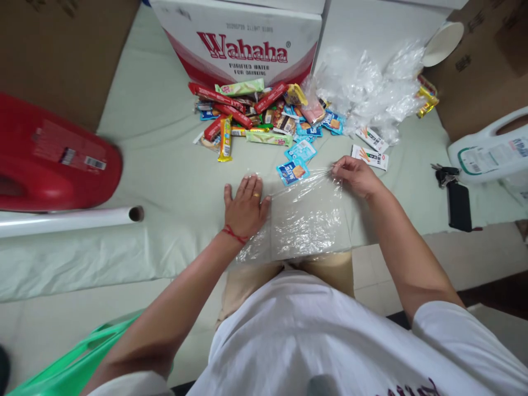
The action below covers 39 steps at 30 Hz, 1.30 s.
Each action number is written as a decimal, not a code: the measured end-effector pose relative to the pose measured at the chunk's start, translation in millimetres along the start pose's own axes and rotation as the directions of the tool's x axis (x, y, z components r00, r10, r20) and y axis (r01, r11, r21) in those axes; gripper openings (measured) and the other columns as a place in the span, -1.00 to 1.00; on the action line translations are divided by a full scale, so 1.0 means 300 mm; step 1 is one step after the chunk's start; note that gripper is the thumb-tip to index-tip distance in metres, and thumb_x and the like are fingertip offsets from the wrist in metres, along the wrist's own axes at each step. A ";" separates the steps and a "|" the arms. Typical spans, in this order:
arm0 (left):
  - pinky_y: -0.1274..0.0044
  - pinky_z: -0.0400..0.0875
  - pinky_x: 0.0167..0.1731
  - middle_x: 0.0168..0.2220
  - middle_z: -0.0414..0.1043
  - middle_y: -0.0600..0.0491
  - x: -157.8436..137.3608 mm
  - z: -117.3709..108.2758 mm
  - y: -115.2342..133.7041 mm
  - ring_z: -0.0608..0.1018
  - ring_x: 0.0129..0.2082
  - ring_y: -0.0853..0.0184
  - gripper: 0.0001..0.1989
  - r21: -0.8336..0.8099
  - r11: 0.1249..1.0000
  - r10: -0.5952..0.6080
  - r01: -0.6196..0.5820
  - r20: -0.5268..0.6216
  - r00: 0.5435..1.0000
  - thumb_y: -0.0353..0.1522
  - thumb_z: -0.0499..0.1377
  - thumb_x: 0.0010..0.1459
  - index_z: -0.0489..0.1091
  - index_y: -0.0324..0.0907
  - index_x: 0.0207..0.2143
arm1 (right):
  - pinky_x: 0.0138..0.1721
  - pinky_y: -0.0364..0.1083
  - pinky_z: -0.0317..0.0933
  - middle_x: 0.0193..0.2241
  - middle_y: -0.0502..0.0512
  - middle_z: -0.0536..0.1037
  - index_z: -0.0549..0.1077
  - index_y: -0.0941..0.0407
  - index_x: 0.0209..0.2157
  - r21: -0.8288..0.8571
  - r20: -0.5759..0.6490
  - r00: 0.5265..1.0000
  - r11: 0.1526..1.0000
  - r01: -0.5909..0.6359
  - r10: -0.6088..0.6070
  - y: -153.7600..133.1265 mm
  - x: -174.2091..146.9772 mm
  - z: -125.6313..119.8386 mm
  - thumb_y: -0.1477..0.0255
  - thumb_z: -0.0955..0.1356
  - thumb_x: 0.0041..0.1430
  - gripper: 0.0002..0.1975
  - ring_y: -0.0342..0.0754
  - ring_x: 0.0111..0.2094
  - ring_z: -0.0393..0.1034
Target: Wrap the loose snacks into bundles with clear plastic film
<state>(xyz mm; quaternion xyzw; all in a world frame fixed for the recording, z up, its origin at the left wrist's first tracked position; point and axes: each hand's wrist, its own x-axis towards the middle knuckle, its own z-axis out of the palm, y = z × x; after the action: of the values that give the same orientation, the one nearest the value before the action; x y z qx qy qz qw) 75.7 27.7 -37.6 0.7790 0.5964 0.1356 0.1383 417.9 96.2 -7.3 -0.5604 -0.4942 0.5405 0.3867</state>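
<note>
On the counter [165, 165], a film [307, 220] was being spread: pressed flat by the left hand [245, 206], pinched at two o'clock by the right hand [355, 175]; snacks [256, 118] would need placing next.

Two hands: left hand [246, 207], right hand [355, 175], both on one clear plastic sheet [307, 217] at centre. One Wahaha box [241, 41] top centre. One snack pile [264, 118], too jumbled to count. One roll [70, 220] at left.

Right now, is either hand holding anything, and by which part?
The right hand pinches the clear plastic sheet at its far right corner; the left hand presses flat on its left edge.
</note>
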 end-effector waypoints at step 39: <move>-0.10 -0.18 0.48 0.53 0.01 -0.09 0.078 -0.019 -0.023 0.08 0.55 0.09 -0.36 0.133 0.991 0.013 -0.027 0.106 0.994 -0.16 -0.16 0.50 0.05 -0.21 0.51 | -0.03 0.04 0.34 0.15 0.39 0.55 0.51 0.16 0.21 -0.934 0.345 0.938 0.087 0.347 -0.040 -0.367 0.420 0.593 0.38 0.26 0.42 -0.58 0.24 0.05 0.51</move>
<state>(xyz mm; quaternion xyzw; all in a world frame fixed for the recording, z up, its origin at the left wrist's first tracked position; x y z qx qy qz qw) 73.2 52.3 -33.8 0.7986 0.5881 0.0555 0.1151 218.0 224.0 50.3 -0.5357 -0.8373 0.0796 -0.0753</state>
